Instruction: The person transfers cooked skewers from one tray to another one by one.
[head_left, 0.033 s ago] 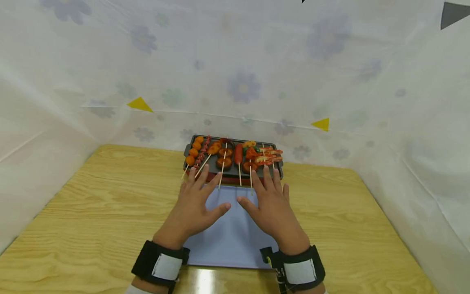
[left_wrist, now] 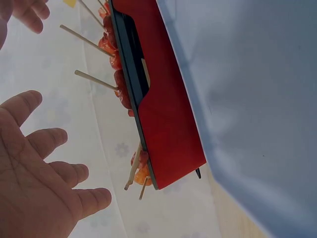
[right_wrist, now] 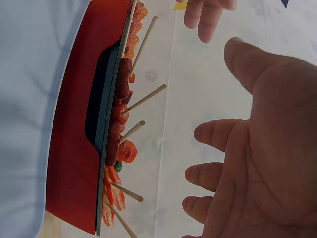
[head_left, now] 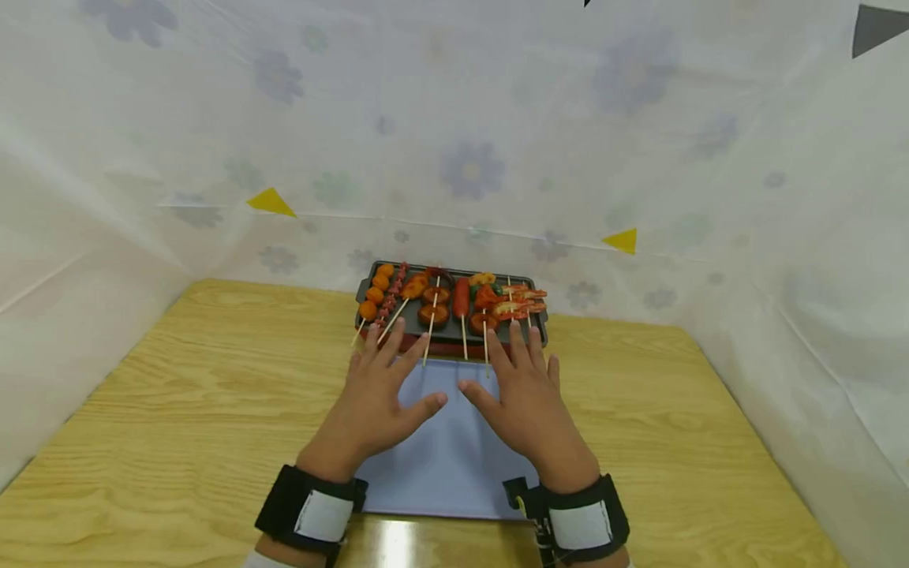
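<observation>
Hovering over the pale tray [head_left: 440, 465], the left hand [head_left: 372, 398] and right hand [head_left: 525, 402], fingers spread, show no visible change from a moment ago; the skewers [head_left: 461, 298] lie on the grill pan [head_left: 412, 319] just beyond (handling, I judge, hasn't begun).

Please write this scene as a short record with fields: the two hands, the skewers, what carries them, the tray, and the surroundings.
left hand: left hand, fingers spread, holds nothing
right hand: right hand, fingers spread, holds nothing
skewers: side by side, including orange balls and a red sausage; sticks point toward the person
carrier: dark plate on a red base
tray: pale blue tray, nearer the person than the plate
surface: wooden table
backdrop: flower-printed sheet
</observation>
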Demonstrator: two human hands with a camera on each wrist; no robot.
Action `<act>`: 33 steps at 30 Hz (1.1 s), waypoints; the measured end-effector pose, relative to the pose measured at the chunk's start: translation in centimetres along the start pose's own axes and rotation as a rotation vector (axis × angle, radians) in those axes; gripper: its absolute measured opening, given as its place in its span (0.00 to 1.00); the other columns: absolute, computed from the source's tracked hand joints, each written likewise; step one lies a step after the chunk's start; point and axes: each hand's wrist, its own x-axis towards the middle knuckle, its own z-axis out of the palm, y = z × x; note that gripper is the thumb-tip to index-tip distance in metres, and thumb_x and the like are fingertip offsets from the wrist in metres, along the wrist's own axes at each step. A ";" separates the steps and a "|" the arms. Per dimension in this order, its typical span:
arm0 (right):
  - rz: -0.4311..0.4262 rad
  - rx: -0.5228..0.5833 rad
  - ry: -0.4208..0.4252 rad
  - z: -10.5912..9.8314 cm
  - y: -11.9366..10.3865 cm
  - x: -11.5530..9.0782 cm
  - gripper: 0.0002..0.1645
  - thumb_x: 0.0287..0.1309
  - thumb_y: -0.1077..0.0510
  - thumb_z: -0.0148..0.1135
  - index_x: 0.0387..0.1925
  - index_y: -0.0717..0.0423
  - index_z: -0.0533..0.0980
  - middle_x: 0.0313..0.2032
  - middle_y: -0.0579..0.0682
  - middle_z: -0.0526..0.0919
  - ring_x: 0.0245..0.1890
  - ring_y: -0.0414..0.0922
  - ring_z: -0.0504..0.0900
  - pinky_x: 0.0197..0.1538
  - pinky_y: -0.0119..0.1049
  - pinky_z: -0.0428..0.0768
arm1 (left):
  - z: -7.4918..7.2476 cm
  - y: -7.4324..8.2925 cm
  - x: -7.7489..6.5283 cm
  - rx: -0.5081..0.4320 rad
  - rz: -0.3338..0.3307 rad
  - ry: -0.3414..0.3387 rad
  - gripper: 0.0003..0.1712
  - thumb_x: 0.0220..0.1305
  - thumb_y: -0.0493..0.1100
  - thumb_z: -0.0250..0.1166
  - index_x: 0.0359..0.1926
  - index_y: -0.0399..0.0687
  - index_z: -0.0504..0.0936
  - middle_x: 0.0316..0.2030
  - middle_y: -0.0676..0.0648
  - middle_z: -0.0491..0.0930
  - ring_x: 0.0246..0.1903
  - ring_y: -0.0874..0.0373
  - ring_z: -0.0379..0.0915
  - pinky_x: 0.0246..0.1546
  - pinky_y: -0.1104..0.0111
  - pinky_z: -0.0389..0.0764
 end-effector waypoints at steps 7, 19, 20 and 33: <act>-0.006 -0.001 0.006 0.2 0.1 0.0 0.50 0.66 0.30 0.52 0.77 0.51 0.52 0.76 0.62 0.42 0.75 0.63 0.32 0.66 0.72 0.40 | 0.0 0.1 0.0 0.001 -0.009 -0.003 0.46 0.63 0.67 0.62 0.75 0.54 0.61 0.76 0.38 0.46 0.73 0.31 0.33 0.62 0.29 0.48; -0.032 0.017 0.060 0.0 0.5 -0.3 0.46 0.64 0.36 0.60 0.72 0.59 0.62 0.74 0.67 0.50 0.74 0.66 0.40 0.67 0.71 0.48 | -0.3 -0.8 0.3 -0.115 0.190 0.445 0.17 0.61 0.41 0.71 0.50 0.39 0.83 0.45 0.43 0.80 0.47 0.48 0.76 0.48 0.54 0.78; -0.039 0.015 0.066 0.0 0.7 -0.4 0.45 0.64 0.38 0.61 0.72 0.60 0.63 0.74 0.68 0.51 0.74 0.67 0.41 0.67 0.70 0.50 | -0.5 -1.0 0.1 -0.115 0.188 0.473 0.14 0.61 0.40 0.70 0.47 0.39 0.83 0.42 0.43 0.80 0.44 0.49 0.77 0.45 0.54 0.79; -0.061 0.094 0.112 -1.1 1.7 -0.1 0.41 0.65 0.45 0.63 0.71 0.63 0.63 0.74 0.67 0.50 0.73 0.67 0.44 0.67 0.66 0.56 | -3.7 -7.0 -1.6 -0.146 -0.139 0.292 0.21 0.68 0.41 0.63 0.19 0.49 0.67 0.14 0.53 0.60 0.14 0.58 0.57 0.17 0.66 0.59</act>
